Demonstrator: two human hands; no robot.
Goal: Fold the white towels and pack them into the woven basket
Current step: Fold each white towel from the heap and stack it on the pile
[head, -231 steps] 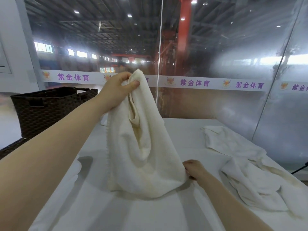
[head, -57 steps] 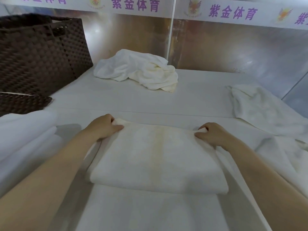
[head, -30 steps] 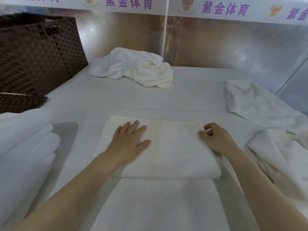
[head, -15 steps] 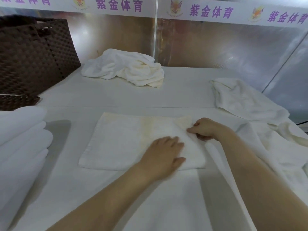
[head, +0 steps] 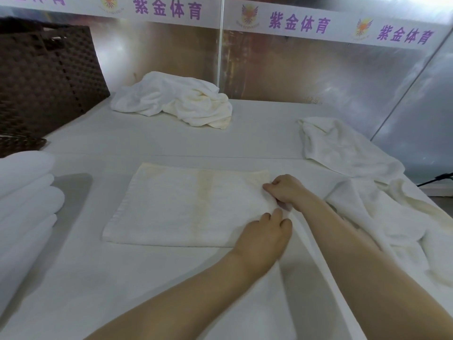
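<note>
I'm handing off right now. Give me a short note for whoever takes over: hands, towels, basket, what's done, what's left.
Left hand and right hand: both grip the right edge of the half-folded towel lying flat on the table.
Basket: far left.
Done: stack of folded towels, near left.
Left: finish this fold, fold the crumpled towel and the loose towels on the right, pack all.

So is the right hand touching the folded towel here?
Touching: the head view shows the right hand pinching the folded towel at its right edge.
</note>
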